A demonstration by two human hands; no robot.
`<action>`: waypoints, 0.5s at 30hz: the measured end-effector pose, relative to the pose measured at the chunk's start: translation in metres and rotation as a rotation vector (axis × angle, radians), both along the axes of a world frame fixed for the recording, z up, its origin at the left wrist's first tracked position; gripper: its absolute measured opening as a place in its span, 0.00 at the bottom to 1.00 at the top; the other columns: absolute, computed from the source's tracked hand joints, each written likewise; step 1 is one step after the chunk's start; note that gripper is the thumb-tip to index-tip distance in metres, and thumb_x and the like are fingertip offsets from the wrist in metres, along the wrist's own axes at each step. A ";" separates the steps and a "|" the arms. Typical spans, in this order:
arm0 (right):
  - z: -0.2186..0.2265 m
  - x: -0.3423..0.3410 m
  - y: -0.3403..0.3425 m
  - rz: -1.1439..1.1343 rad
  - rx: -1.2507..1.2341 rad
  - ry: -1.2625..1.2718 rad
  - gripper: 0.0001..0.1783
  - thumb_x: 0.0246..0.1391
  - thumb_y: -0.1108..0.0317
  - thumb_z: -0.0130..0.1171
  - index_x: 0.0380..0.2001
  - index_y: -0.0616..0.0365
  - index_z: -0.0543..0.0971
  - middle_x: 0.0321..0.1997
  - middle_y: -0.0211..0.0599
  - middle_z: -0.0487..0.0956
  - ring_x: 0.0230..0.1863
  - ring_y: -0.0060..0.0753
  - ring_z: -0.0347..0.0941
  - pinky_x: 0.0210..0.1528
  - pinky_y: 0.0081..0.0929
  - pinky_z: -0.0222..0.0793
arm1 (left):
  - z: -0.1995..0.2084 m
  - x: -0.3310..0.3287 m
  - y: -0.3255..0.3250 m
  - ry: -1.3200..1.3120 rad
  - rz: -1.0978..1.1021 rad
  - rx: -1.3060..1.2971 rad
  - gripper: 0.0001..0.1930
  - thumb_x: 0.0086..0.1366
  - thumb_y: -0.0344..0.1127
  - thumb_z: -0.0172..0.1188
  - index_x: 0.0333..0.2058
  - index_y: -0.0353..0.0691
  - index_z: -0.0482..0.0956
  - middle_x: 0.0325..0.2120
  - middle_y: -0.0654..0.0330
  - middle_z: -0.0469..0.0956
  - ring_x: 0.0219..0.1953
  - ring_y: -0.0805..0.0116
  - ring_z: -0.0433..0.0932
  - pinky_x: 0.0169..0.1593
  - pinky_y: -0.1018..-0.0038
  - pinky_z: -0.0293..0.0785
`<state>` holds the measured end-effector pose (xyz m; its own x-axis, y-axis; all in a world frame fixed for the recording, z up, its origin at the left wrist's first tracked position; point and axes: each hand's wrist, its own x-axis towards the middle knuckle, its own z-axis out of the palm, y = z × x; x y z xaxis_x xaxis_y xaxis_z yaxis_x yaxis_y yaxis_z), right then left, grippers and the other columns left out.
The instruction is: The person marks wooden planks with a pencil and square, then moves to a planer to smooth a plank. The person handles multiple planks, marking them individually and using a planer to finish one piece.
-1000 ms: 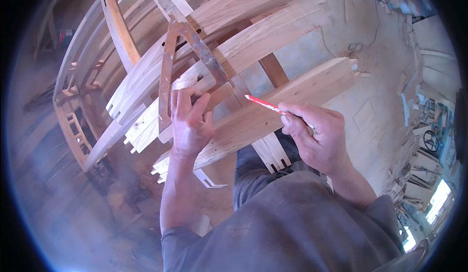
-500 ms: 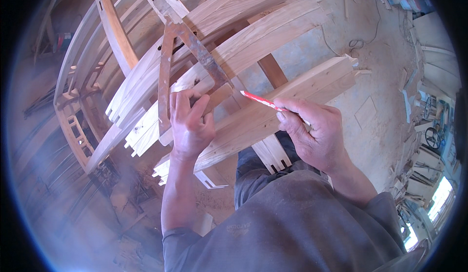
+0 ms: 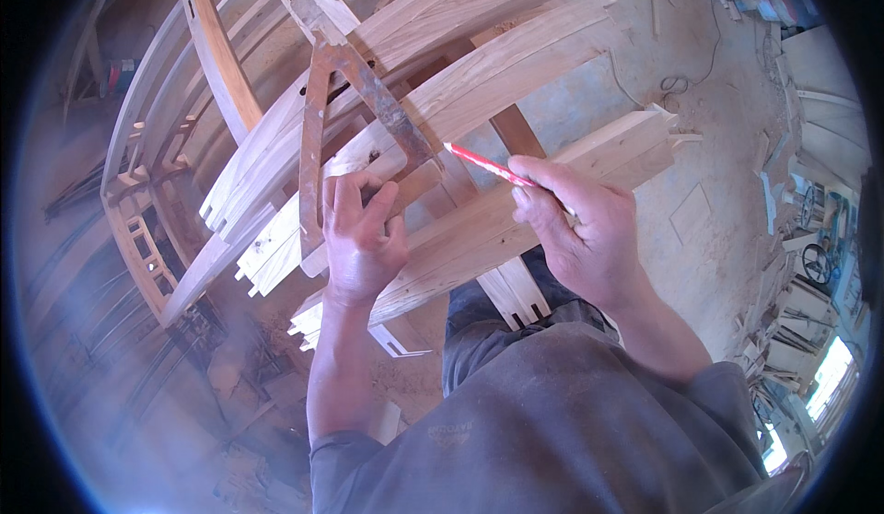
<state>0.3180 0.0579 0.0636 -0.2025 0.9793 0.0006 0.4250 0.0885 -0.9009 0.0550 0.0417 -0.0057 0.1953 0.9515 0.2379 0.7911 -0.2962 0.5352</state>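
My left hand [image 3: 361,247] is closed on the lower side of a worn, brownish triangular set square [image 3: 382,107]. The square lies across several pale curved timbers [image 3: 525,58], its top corner pointing away from me. Between thumb and fingers of my right hand [image 3: 591,230] is a red pencil [image 3: 488,163]. Its pale tip points left, close to the right corner of the square; whether it touches wood I cannot tell. A straight, thick beam [image 3: 608,159] runs beneath both hands, with tenons cut at its left end.
Under the beam, a mortised piece [image 3: 514,293] sticks out toward my lap. Curved wooden frames [image 3: 138,238] stand at the left. A cable [image 3: 677,83] lies on the floor at the far right, and wood offcuts [image 3: 769,182] are scattered along the right side.
My right hand has moved slightly up and left, bringing the pencil tip nearer the square's right corner. My left hand and the set square stay almost in place.
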 end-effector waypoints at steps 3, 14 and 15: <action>-0.012 -0.008 0.010 -0.029 0.059 0.014 0.11 0.67 0.76 0.64 0.51 0.66 0.83 0.33 0.41 0.85 0.31 0.30 0.84 0.34 0.26 0.79 | 0.001 0.001 0.000 0.005 0.002 -0.006 0.20 0.42 0.16 0.65 0.38 0.34 0.85 0.38 0.55 0.75 0.42 0.53 0.75 0.45 0.59 0.75; -0.016 -0.009 0.012 -0.020 0.014 -0.004 0.11 0.68 0.76 0.63 0.51 0.65 0.83 0.36 0.41 0.89 0.35 0.26 0.88 0.36 0.22 0.83 | 0.004 0.002 0.000 0.091 -0.029 0.009 0.17 0.47 0.19 0.70 0.38 0.34 0.85 0.39 0.56 0.74 0.42 0.53 0.74 0.45 0.59 0.74; -0.016 -0.009 0.012 -0.021 0.010 -0.006 0.11 0.68 0.76 0.63 0.51 0.65 0.84 0.37 0.41 0.89 0.35 0.26 0.88 0.36 0.22 0.83 | 0.005 0.002 0.001 0.079 -0.032 0.002 0.17 0.47 0.19 0.70 0.39 0.35 0.85 0.39 0.56 0.74 0.42 0.53 0.74 0.45 0.59 0.74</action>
